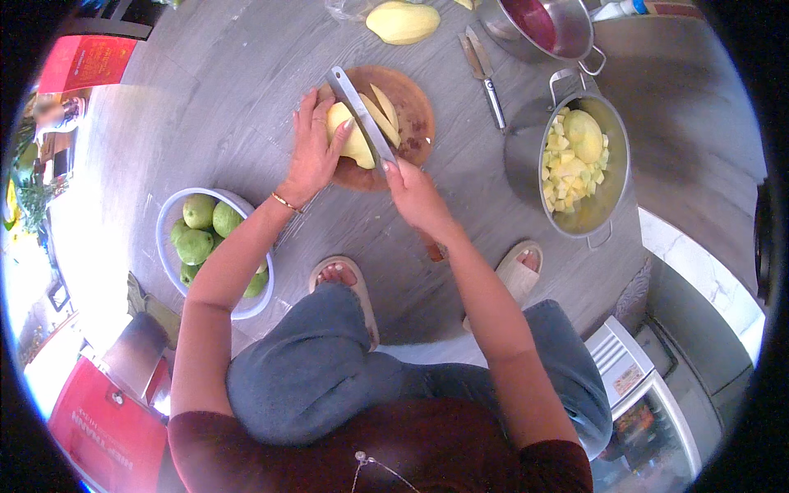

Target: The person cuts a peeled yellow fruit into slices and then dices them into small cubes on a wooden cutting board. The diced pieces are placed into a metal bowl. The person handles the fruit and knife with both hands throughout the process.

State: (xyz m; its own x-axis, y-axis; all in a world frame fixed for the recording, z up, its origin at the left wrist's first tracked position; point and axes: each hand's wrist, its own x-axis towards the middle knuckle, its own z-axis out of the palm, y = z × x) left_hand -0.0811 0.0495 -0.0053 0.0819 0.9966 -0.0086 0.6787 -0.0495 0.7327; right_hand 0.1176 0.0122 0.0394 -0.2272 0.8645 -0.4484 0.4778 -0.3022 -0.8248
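A round wooden cutting board [419,120] rests on the grey wood-look floor in front of me. My left hand [311,145] presses on a peeled pale-yellow mango [348,132] at the board's left side, thumb on top near the blade. The knife [363,114] is in my right hand [419,197], its long blade slanting up and left along the mango's right side. Part of its wooden handle [431,246] shows below my fist. Cut mango slices [383,117] lie on the board just right of the blade.
At right stands a metal pot [622,160] of mango cubes [564,179] and a larger peeled piece [583,135]. Behind it is another metal pot [582,24]. A peeler [490,92] lies near the board. A basket [161,240] holds green mangoes [195,246]; a peeled mango [404,23] lies beyond.
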